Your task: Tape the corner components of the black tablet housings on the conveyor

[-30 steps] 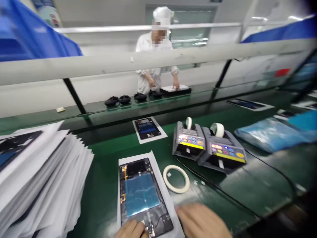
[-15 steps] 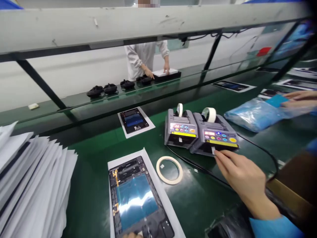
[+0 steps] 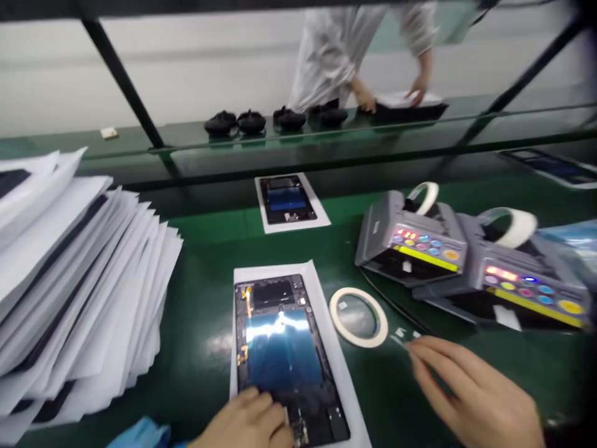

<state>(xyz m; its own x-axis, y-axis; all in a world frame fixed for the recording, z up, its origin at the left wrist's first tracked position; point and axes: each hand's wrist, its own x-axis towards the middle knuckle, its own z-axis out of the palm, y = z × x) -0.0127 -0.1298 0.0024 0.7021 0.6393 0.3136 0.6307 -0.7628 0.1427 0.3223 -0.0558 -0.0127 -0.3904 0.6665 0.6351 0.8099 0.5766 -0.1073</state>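
An opened tablet (image 3: 280, 348), with a shiny blue film over its middle, lies on a white sheet (image 3: 321, 311). My left hand (image 3: 249, 420) rests over the tablet's lower left part, fingers bent together. A small whitish bit shows at its fingertips; what they hold is not clear. To the right, my right hand (image 3: 476, 392) pinches a short strip of tape (image 3: 398, 340) between thumb and forefinger, above the bench. Two grey tape dispensers, one on the left (image 3: 410, 239) and one on the right (image 3: 508, 274), stand beyond it, each with a white roll and a tape end sticking out.
A cream tape ring (image 3: 358, 317) lies between tablet and dispensers, by a black cable (image 3: 396, 305). Stacked white sheets (image 3: 93, 298) rise on the left. Another tablet (image 3: 289, 199) lies farther back. Behind the frame, a person in white (image 3: 336, 56) handles a black tray, near several black objects (image 3: 252, 121).
My right hand has drawn a tape strip away from the right dispenser and moved toward the tablet. More of my left hand shows. The view has turned left and down.
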